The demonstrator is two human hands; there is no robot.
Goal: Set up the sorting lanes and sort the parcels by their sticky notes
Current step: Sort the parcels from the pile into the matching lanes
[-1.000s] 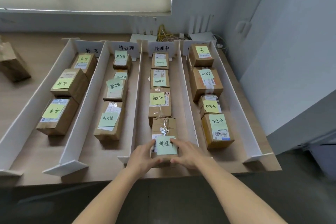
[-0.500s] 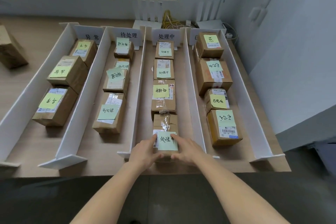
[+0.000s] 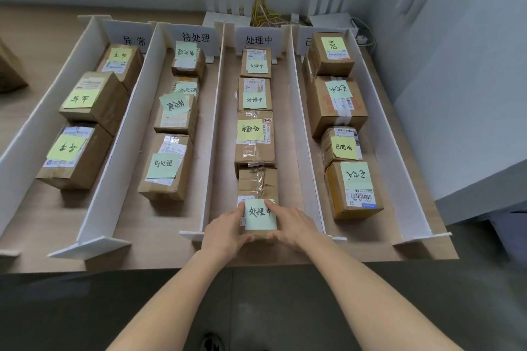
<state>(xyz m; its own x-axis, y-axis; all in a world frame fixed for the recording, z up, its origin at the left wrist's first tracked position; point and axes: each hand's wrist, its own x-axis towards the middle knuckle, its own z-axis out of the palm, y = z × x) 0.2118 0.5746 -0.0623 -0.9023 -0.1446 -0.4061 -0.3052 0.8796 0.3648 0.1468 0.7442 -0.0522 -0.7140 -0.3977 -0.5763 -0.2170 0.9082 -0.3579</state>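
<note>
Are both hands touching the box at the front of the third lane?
Touching. The head view shows the left hand and right hand pressed against either side of the front parcel, fingertips overlapping its top edges beside the sticky note.

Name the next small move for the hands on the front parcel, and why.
Probably let go: both hands grip the parcel, which already sits in the 处理中 lane behind three others, its note matching.
</note>
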